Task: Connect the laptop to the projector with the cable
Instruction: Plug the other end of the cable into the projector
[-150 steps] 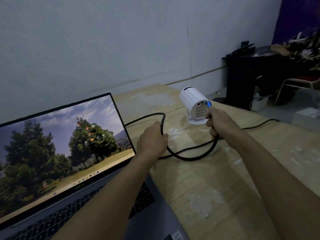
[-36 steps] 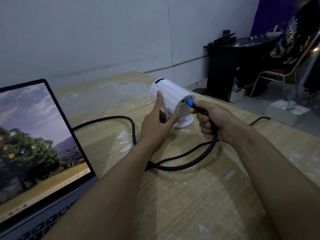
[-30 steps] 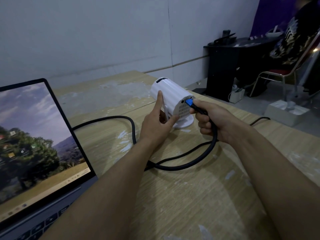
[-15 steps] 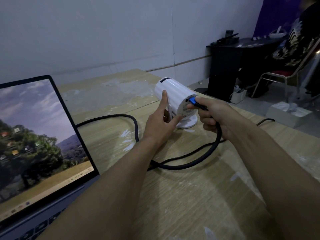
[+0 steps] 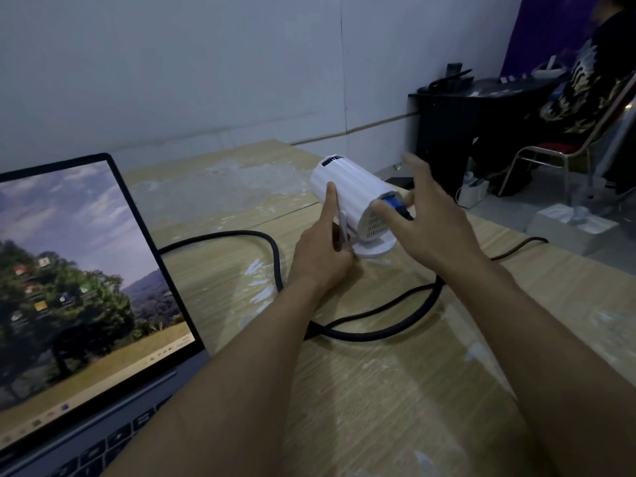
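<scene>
The white projector (image 5: 354,191) stands on its round foot on the wooden table (image 5: 378,401). My left hand (image 5: 320,259) grips its stand, with the index finger laid along the barrel. The blue plug (image 5: 394,204) of the thick black cable (image 5: 378,333) sits in the projector's rear face. My right hand (image 5: 430,225) hovers around the plug with fingers spread, holding nothing. The cable loops across the table and runs behind the open laptop (image 5: 69,287) at the left; its end there is hidden.
A thinner black cord (image 5: 516,247) trails off the table's right edge. Beyond the table stand a black cabinet (image 5: 457,132), a metal chair (image 5: 568,156) with a seated person, and a white box (image 5: 571,225) on the floor. A grey wall lies behind.
My right hand pushed the blue plug into the projector's back, then let go and spread its fingers. My left hand moved from the cable to the projector and stays there.
</scene>
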